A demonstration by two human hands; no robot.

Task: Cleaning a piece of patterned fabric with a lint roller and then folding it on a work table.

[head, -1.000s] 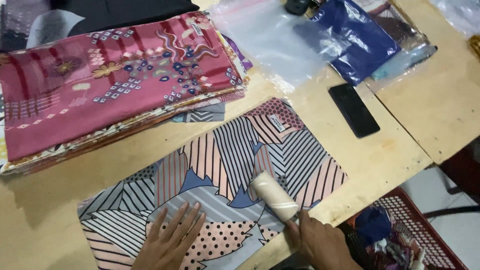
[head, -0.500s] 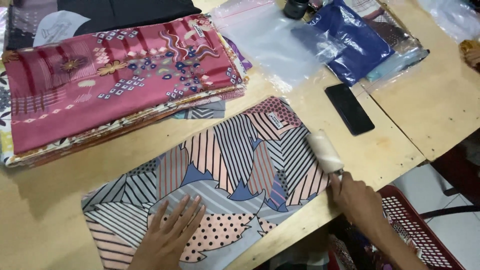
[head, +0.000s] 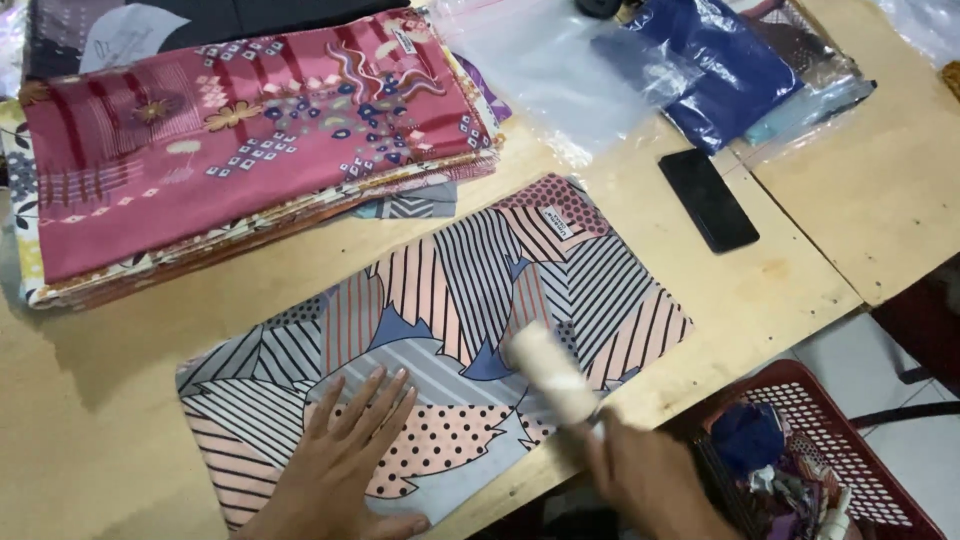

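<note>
Folded scarf (head: 440, 350), a flat rectangle of thin, smooth printed cloth in pink, grey and blue with stripes and polka dots, lies slantwise on the pale wooden desk (head: 120, 400), near its front edge. Behind it, towards the left, sits a thick stack of folded fabrics (head: 240, 150); its top piece is a magenta cloth patterned with flowers and small diamonds, and its layered edges show many other prints. Further right lie a clear, crinkled plastic bag (head: 570, 80) and a dark blue bagged cloth (head: 720, 70). A flat black phone (head: 708, 200) rests on the bare wood just beyond the scarf's far corner, not touching it. Below the desk edge at the right stands a red perforated plastic basket (head: 850, 430) holding bunched scraps of cloth.

The left hand (head: 350, 450) presses flat on the scarf's near end, fingers spread open and holding nothing. The right hand (head: 640, 480), blurred, has its fingers closed around the handle of a lint roller (head: 552, 375), a pale cylinder whose drum lies on the scarf's near right part. Nothing stands between the hands and the cloth.
</note>
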